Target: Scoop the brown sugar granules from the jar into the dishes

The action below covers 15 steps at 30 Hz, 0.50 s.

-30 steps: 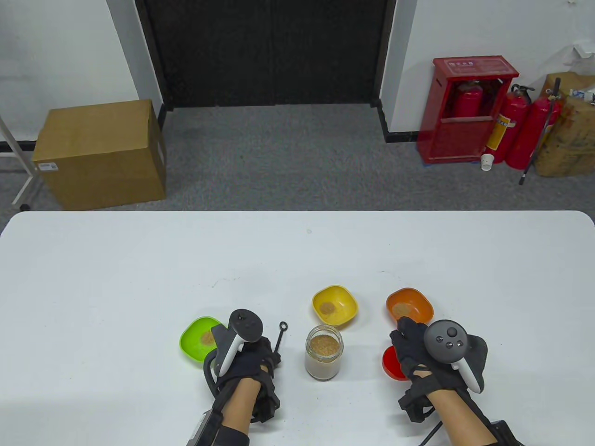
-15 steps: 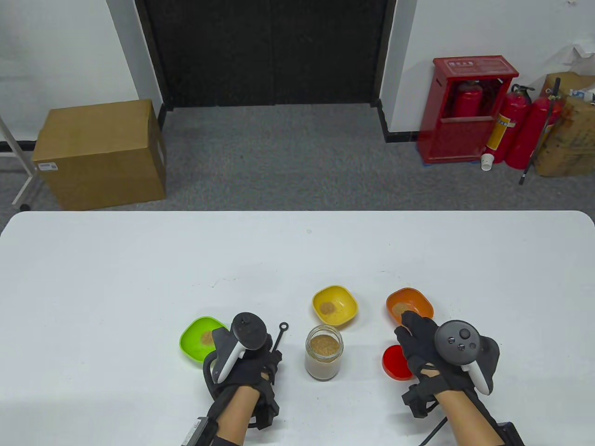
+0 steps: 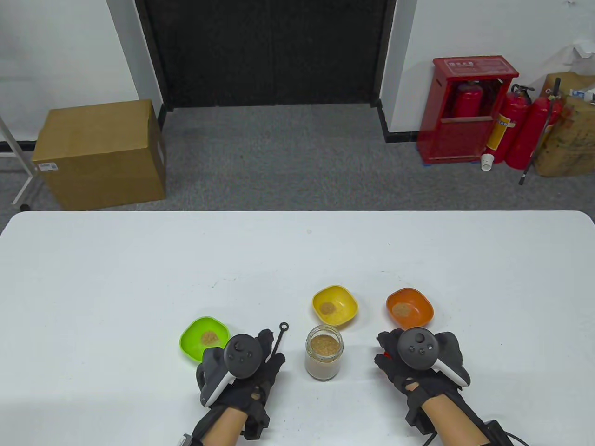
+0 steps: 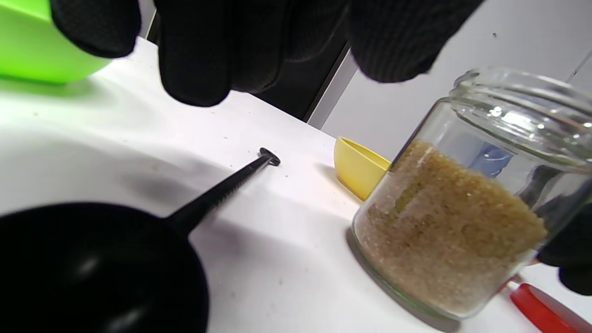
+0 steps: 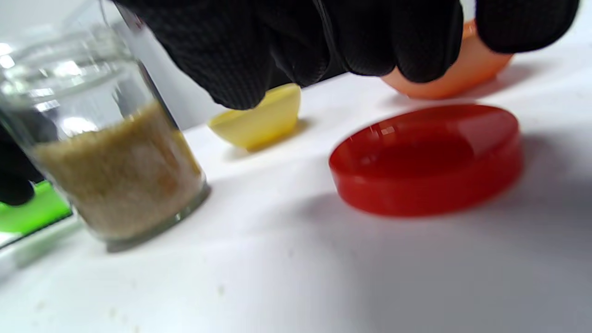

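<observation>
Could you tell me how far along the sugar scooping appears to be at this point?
All three dishes, green, yellow and orange, hold a small sugar mound. The black scoop lies empty on the table under the left hand. The jar stands open, its red lid beneath the right hand; recapping seems left.

Jar (image 3: 324, 351) between scoop (image 3: 279, 337) and lid (image 5: 425, 157)

No readable text on the surface: jar, dishes, lid and scoop carry no labels. Red extinguisher cabinet (image 3: 467, 111) against the far wall has pale characters across its top panel, too small to make out. White sticker (image 3: 49, 166) on the cardboard box (image 3: 100, 153) on the floor has print, illegible. Extinguisher (image 3: 504, 127) beside the cabinet has a yellow label, unreadable.
</observation>
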Motion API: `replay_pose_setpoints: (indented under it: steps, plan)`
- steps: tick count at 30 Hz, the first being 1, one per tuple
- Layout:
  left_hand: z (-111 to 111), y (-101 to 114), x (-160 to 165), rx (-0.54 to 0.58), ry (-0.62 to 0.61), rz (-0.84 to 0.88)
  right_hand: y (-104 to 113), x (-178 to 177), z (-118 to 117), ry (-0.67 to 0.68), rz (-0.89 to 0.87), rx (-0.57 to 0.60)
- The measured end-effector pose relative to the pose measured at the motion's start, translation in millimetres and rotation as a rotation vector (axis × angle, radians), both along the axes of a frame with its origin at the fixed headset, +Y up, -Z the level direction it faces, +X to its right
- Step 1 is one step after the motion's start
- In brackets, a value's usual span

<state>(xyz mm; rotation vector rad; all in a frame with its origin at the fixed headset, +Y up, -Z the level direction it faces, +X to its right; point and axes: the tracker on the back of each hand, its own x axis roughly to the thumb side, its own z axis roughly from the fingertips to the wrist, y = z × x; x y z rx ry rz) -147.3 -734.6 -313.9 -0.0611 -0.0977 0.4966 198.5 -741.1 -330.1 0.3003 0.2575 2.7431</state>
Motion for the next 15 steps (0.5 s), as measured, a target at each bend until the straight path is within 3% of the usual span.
replay_pose_setpoints:
  steps: [6,15]
  plan:
    - [0,-4,-3,-0.026,-0.016,0.044,-14,-8,-2,-0.021,0.087,-0.117]
    - [1,-5,-2,-0.044,-0.032,0.040,-27,-11,-5,-0.046,0.156,-0.162]
